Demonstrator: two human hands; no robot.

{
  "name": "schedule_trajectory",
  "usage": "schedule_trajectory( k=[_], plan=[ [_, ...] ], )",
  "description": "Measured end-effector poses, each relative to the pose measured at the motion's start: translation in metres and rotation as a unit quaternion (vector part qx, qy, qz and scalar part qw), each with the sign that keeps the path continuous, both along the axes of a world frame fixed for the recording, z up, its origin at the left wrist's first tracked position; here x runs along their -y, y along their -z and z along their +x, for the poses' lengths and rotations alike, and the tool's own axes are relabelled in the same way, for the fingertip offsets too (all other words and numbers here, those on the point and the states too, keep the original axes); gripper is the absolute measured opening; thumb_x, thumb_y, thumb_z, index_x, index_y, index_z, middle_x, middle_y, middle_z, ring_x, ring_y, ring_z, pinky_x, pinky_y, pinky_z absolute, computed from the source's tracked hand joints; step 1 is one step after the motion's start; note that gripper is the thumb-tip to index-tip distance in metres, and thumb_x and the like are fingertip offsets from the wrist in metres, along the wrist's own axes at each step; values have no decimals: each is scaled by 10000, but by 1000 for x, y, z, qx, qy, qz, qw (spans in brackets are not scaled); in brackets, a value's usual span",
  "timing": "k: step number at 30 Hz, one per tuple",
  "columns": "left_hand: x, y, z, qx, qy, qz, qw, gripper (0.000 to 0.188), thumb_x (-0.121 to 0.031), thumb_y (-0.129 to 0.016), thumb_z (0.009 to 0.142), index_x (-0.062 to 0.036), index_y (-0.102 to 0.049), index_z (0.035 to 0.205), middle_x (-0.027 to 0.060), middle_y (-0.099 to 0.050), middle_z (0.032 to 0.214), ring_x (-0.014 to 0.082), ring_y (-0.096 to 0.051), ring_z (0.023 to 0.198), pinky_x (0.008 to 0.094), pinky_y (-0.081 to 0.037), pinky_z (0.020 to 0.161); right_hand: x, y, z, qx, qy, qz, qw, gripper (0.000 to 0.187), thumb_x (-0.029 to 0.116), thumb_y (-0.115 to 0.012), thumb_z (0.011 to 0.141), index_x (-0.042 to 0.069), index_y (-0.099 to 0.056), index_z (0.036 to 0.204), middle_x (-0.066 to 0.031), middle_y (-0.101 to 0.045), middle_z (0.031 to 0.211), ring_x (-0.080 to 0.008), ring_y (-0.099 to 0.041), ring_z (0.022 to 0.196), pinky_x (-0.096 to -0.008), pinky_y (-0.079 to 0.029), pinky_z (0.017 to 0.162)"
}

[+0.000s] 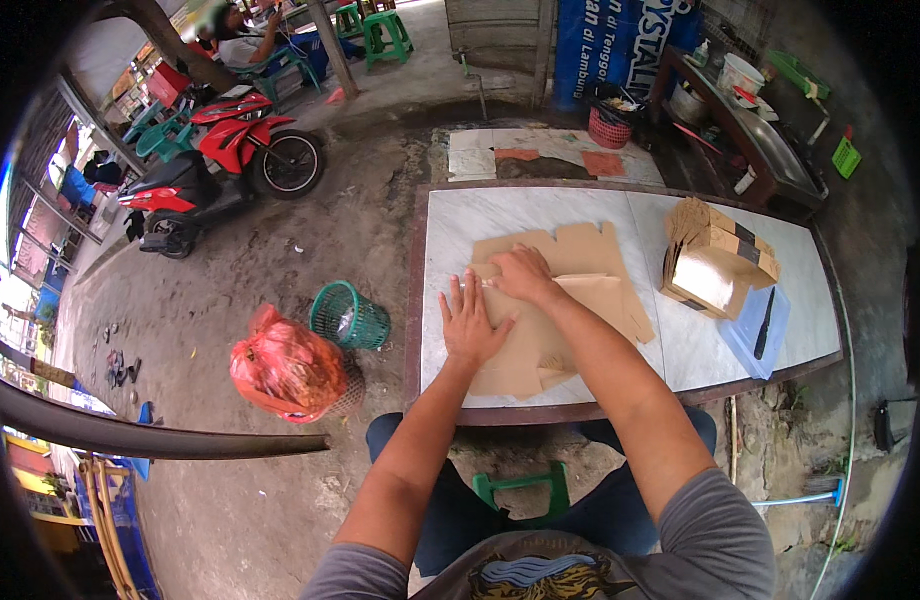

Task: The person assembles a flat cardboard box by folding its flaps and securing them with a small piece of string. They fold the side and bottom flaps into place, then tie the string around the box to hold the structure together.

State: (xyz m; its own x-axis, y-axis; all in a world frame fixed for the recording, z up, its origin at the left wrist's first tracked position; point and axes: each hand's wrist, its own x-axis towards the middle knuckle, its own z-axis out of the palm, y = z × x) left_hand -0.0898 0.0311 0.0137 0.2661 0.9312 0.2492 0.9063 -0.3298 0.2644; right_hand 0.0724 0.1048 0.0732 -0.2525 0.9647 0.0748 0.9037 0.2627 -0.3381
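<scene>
- Currently, the cardboard [530, 340] is lying flat, creased and notched along its edges, on the white surface [700, 350], directly before the seated person.
- The left hand [472, 325] is pressing palm-down across the cardboard's left edge; its grip is spreading wide, fingers pointing away from the person.
- The right hand [523, 273] is bearing down on the cardboard's upper left part, beside a raised fold, with its fingers bending; whether its grip is pinching anything, I cannot tell.
- The right forearm is crossing over the cardboard, while the left one is coming up to its left edge.
- To the right of the cardboard, brown boxes [720, 250] are standing in a cluster.
- Further right of the cardboard and nearer the person, a dark knife [765, 322] is lying on blue plastic [748, 345], near the boxes.
- Left of the cardboard, down on the ground, a green basket [350, 315] is sitting just beside a stuffed red bag [285, 365].
- Well apart from the cardboard, beyond it to the left, a red motorbike [220, 160] is standing.
</scene>
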Motion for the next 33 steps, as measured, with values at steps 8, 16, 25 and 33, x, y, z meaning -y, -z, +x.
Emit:
schedule_trajectory(
  k=[8, 16, 25, 33],
  plan=[
    [-3, -5, 5, 14, 4, -36, 999, 1132, -794, -551, 873, -59, -209, 1663, 128, -140, 1753, 401, -62, 1613, 648, -22, 1259, -20, 19, -1, -56, 37, -22, 997, 261, 292, -803, 818, 168, -807, 1047, -135, -769, 1051, -361, -667, 1125, -515, -514, 958],
    [-4, -9, 7, 4, 0, -62, 998, 1130, -806, -540, 866, -70, -223, 1663, 103, -137, 1758, 397, -73, 1613, 666, -3, 1252, -21, 15, 1, -44, 7, -21, 999, 188, 286, -783, 816, 153, -805, 948, -125, -765, 969, -371, -669, 1055, -523, -511, 914],
    [-13, -26, 2, -20, 17, -45, 999, 1235, -888, -543, 794, -34, -264, 1643, 147, -243, 1716, 433, -162, 1582, 663, -10, 1252, -21, 13, 0, -15, 27, -30, 999, 217, 286, -777, 829, 157, -806, 1002, -160, -764, 1032, -385, -663, 1128, -504, -513, 970],
    [-23, -27, -2, -22, 32, -74, 997, 1329, -960, -540, 717, -12, -311, 1620, 176, -307, 1676, 457, -221, 1547, 663, -27, 1249, -33, 14, -4, -51, 64, -69, 994, 190, 290, -788, 830, 165, -807, 971, -136, -769, 968, -370, -720, 959, -497, -556, 828]
  ],
)
